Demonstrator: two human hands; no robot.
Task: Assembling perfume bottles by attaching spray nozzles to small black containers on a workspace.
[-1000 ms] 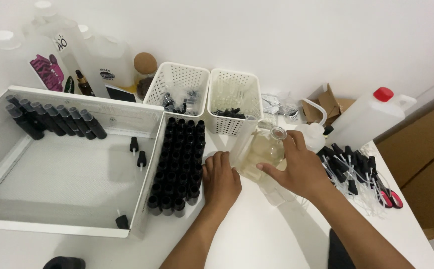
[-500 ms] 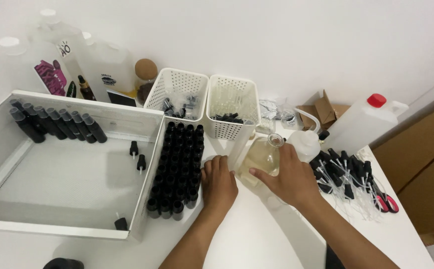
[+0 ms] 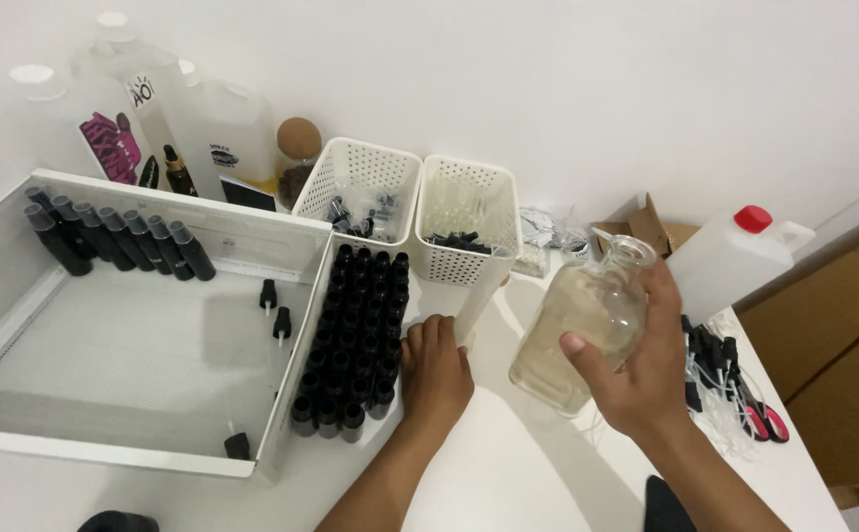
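The right hand (image 3: 646,379) holds a glass bottle (image 3: 582,320) tilted above the desk (image 3: 508,473), its grip wrapped around it. The left hand (image 3: 436,366) rests flat, fingers spread, touching the vials (image 3: 355,330) beside the tray (image 3: 104,365).

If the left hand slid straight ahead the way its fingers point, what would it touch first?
The left hand lies flat on the table, fingers pointing away from the person. Just ahead stands the white tray's side wall, probably met first, with the block of small black bottles alongside; depth is hard to judge.
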